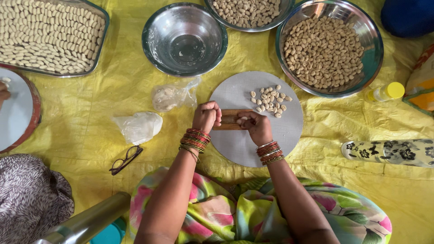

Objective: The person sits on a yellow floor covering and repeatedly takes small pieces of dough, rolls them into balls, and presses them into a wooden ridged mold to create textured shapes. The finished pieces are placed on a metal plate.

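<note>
A round grey board (275,135) lies on the yellow sheet in front of me. A small ridged wooden board (229,119) rests on it. My left hand (206,116) is closed around the wooden board's left end. My right hand (255,126) presses a small piece of pale dough (243,118) against the ridges with its fingertips. A small heap of shaped dough pieces (270,100) sits on the grey board just beyond my right hand. Both wrists wear red and gold bangles.
An empty steel bowl (184,38) stands ahead. Two steel bowls (329,47) (248,13) and a tray (49,36) hold many shaped pieces. Plastic bags (174,95) (139,126), spectacles (126,159), a yellow-capped bottle (385,92), a flowered bottle (391,152) and another person (27,199) are nearby.
</note>
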